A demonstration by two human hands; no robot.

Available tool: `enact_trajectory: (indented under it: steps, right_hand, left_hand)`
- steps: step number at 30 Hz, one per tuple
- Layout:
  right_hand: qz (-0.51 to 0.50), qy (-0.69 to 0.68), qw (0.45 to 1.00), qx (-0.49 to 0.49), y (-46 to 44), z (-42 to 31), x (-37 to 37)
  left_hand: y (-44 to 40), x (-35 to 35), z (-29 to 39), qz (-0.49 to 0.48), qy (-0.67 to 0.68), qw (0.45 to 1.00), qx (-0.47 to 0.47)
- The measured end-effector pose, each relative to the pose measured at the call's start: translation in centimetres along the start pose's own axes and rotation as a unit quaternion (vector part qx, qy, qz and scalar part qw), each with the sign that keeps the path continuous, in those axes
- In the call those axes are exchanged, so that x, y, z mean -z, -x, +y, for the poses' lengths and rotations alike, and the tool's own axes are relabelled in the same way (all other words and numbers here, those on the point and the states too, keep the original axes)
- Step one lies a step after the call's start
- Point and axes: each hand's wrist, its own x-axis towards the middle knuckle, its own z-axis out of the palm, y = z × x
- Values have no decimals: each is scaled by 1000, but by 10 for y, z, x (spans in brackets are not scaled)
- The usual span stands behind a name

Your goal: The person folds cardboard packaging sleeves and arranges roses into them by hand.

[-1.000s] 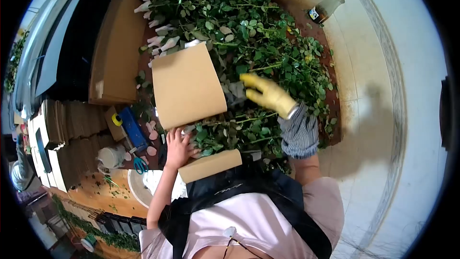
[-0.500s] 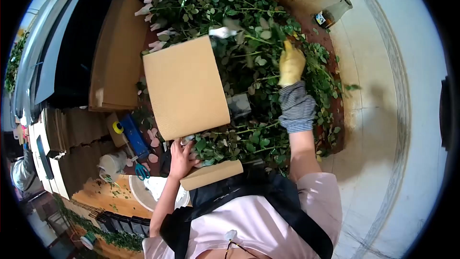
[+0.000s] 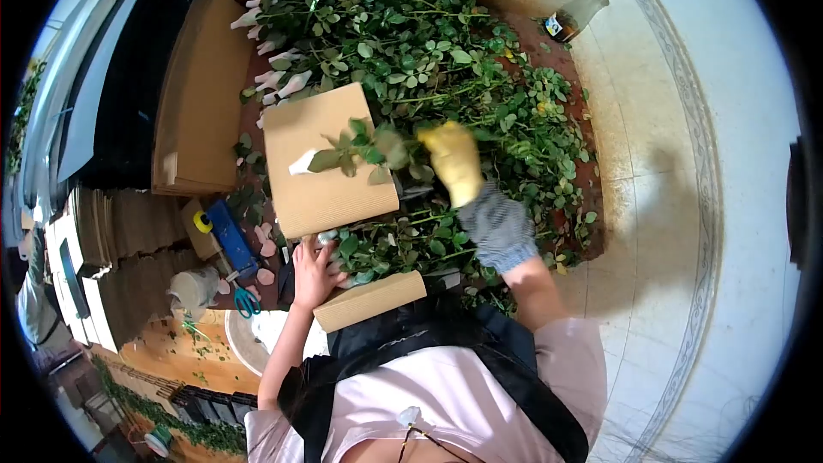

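My right hand (image 3: 454,163), in a yellow glove with a striped cuff, is closed round the stem of a rose (image 3: 364,150). The rose's white-covered bud (image 3: 302,163) and leaves extend leftward over a corrugated cardboard sheet (image 3: 330,201); the hand is slightly blurred. My bare left hand (image 3: 315,274) rests with fingers apart at the sheet's lower left edge, against covered flower heads. Leafy stems (image 3: 403,244) lie between that sheet and a folded cardboard flap (image 3: 373,300) near my apron.
A large pile of leafy rose stems (image 3: 411,34) covers the table's far part, white-covered heads to the left. Cardboard stacks (image 3: 201,94) stand left. Blue-handled scissors (image 3: 247,302), a blue tape dispenser (image 3: 231,236) and a white tub (image 3: 244,343) are nearby. A glass bottle (image 3: 579,13) stands far right.
My right hand has moved left and nearer from the pile, bringing the rose over the cardboard sheet. My left hand stays at the sheet's edge.
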Motion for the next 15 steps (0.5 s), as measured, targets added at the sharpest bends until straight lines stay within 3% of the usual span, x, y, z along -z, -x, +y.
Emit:
enact_trajectory:
  steps: [2,3,4,6,8,10,12,14,15]
  right_hand:
    - [15,60,996,58,31,1,-83]
    - [-45,123,991,33,26,-8,-74]
    - [-16,89,994,62,25,1,-73]
    - [-142,-37,987,70,9,11,-37]
    - [-229,-213,948,-53,-16,6,16]
    - [-184,-331,919,-113,-50,-1,54]
    - [-74,-262,958,-84,-78,12,32]
    - [1,-39,999,14,-94,19,-1]
    - [-61,59,996,0,-96,22,-23]
  left_hand:
    - [-1,0,-1,-8,8,1000,4]
    - [-1,-1,-2,-8,12,1000,5]
    - [-1,-2,-2,5,-2,1000,-2]
    - [0,-2,-2,3,-2,1000,4]
    - [2,-5,-5,8,7,1000,11]
    - [1,-5,-4,0,1,1000,17]
    - [3,-6,-4,8,-1,1000,27]
    - [2,-5,-4,21,19,1000,14]
    - [2,-6,-4,25,15,999,13]
